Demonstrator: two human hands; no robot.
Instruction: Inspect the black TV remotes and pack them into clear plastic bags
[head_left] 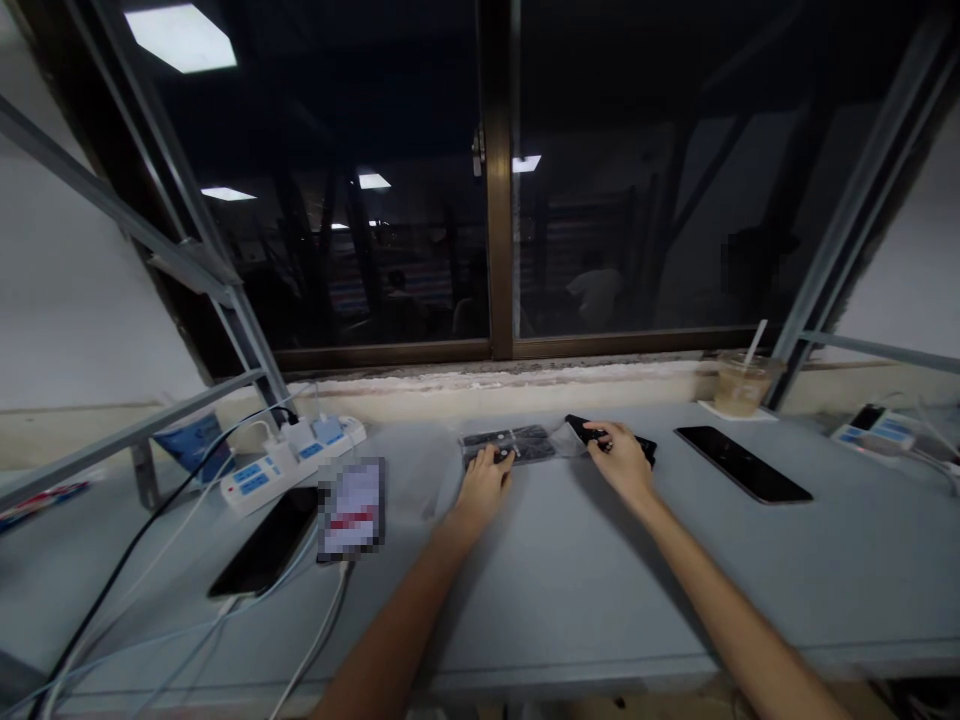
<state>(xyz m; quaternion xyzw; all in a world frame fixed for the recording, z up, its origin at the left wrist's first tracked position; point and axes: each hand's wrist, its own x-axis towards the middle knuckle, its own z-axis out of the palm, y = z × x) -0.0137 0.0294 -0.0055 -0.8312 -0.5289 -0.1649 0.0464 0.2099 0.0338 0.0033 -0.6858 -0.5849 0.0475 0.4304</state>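
Note:
Near the back middle of the grey table, a dark flat item in clear plastic wrap [534,441] lies under the fingertips of my left hand [486,484]. Those fingers are spread and press on its left part. To its right, my right hand [621,462] has its fingers bent together at a black flat object [643,449], which is partly hidden beneath the hand. The clear plastic reaches between the two dark items.
A black phone [742,464] lies to the right, below a cup with a straw [741,385]. On the left are a white power strip [259,480], a dark phone [268,543], a lit phone [352,508] and several cables. A window frame [496,200] stands behind.

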